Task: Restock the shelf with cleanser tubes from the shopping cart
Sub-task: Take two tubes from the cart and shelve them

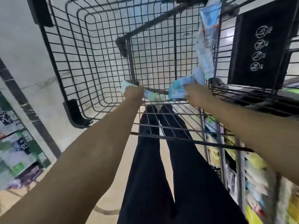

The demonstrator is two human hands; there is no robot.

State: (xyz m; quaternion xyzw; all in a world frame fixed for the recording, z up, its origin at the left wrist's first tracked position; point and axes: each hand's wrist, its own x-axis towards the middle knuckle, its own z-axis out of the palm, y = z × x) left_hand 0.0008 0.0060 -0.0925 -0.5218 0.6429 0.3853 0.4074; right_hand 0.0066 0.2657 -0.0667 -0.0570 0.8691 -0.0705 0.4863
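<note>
I look straight down into a black wire shopping cart (pixel 90 50). My left hand (pixel 134 93) is closed around a pale blue and green cleanser tube (pixel 151 96) at the near end of the basket. My right hand (pixel 196 94) grips a light blue cleanser tube (pixel 178 89) just to the right of it. Several more blue-white tubes (pixel 207 41) stand against the cart's right wire wall. The picture is blurred by motion, so the labels cannot be read.
A black child-seat flap (pixel 262 44) with white warning symbols is at the upper right. A shelf with yellow and white packs (pixel 255 172) runs down the right side. Green and purple boxes (pixel 17 151) sit on a shelf at the left. My dark-trousered legs (pixel 161 159) show below.
</note>
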